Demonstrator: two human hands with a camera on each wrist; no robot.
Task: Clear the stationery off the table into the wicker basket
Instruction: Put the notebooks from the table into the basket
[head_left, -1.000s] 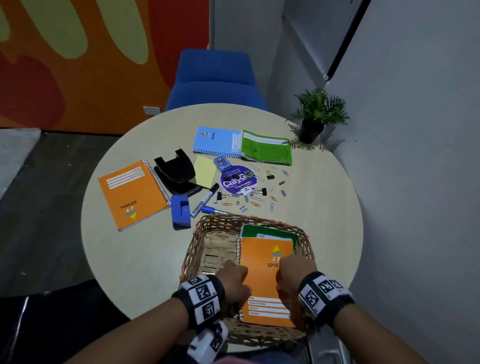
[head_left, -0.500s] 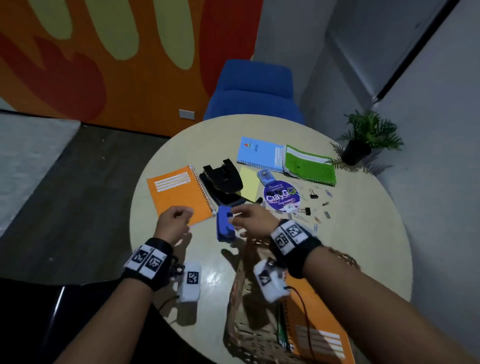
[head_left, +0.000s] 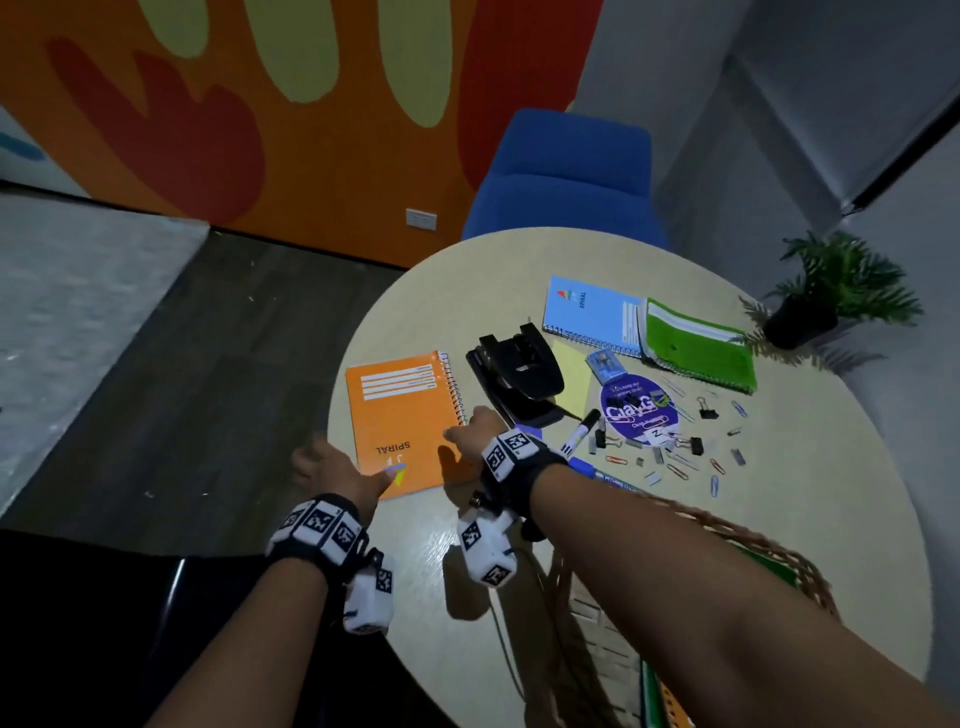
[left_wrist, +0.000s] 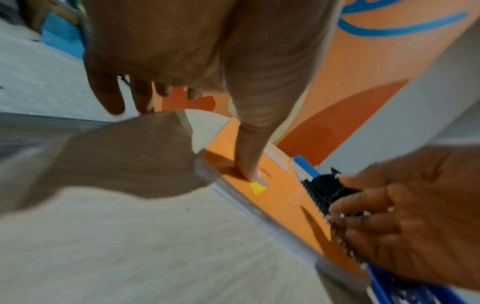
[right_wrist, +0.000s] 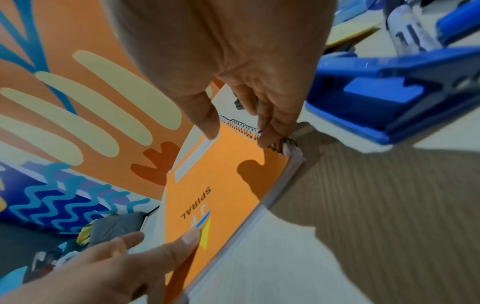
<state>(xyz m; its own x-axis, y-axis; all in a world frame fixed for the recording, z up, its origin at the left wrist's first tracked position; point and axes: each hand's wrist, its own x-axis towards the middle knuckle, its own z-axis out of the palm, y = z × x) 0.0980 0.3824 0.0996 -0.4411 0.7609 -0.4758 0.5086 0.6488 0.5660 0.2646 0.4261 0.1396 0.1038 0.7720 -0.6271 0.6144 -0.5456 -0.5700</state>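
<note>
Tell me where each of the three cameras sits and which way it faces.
Head: worn on the head, looking forward and down at the round table; both forearms, left hand and right hand show.
Left wrist: looks along the left hand, thumb on the orange notebook; the right hand shows too.
Right wrist: looks along the right hand, fingers at the notebook's spiral; the left thumb shows too.
Shared: all three see the orange notebook and both hands.
</note>
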